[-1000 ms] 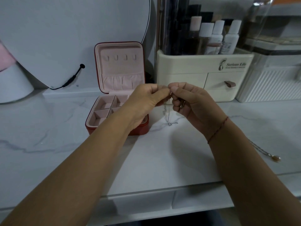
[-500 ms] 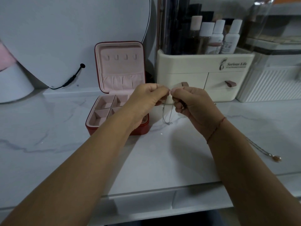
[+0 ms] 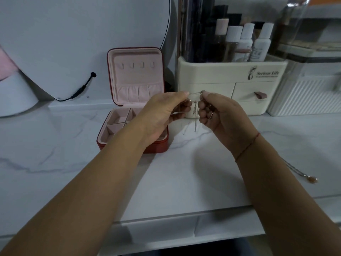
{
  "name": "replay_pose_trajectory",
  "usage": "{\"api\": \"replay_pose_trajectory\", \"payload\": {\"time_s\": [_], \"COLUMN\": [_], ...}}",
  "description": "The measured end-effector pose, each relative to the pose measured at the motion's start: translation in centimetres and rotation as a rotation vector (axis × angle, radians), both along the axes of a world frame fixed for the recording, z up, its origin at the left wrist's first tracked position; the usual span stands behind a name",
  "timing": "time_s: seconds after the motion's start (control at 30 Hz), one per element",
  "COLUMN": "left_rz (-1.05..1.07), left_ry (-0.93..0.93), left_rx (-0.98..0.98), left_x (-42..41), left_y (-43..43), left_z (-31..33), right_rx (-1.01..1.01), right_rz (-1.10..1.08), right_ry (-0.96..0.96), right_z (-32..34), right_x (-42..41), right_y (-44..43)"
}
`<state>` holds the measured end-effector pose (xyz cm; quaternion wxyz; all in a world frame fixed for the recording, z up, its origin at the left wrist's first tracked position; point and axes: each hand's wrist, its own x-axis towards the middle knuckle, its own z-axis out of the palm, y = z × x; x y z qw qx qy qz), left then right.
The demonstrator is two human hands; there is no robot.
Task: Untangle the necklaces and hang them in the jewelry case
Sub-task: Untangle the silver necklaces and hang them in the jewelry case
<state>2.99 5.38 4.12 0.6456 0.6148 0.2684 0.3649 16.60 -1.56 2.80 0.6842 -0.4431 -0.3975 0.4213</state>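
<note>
1. While both hands are raised above the white marble bench (image 3: 184, 172), the left hand (image 3: 166, 111) pinches a thin silver necklace (image 3: 195, 119) between thumb and fingertips.
2. The right hand (image 3: 219, 113) pinches the same chain just beside it, with a short stretch pulled taut between the two.
3. Loose strands hang down between the hands; whether their ends touch the bench cannot be told.
4. The red jewelry case (image 3: 135, 143) sits open behind the left hand, its pink lid upright and showing four small hooks (image 3: 131, 65).
5. A second necklace (image 3: 302, 174) with a small pendant lies on the bench, right of the right forearm.
6. A cream organizer (image 3: 230, 71) holding bottles stands behind the hands.
</note>
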Motion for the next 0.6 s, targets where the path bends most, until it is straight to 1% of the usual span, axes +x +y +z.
{"api": "replay_pose_trajectory", "payload": {"time_s": [0.1, 0.23, 0.37, 0.47, 0.6], "left_rz": [-0.015, -0.063, -0.064, -0.030, -0.009], "left_ry": [-0.090, -0.199, -0.264, -0.283, -0.299], "left_rx": [-0.105, -0.239, -0.323, -0.354, -0.387], "left_x": [0.03, -0.12, -0.59, -0.79, -0.75], "left_y": [0.18, 0.12, 0.52, 0.73, 0.86], "left_z": [0.11, 0.38, 0.60, 0.56, 0.40], "right_rx": [0.024, 0.040, 0.055, 0.103, 0.146], "right_rz": [-0.001, -0.057, -0.090, -0.054, -0.014], "right_ry": [0.038, 0.058, 0.258, 0.434, 0.511], "right_z": [0.02, 0.03, 0.19, 0.29, 0.47], "right_x": [0.06, 0.20, 0.71, 0.97, 0.79], "right_y": [0.07, 0.10, -0.02, -0.13, -0.10]}}
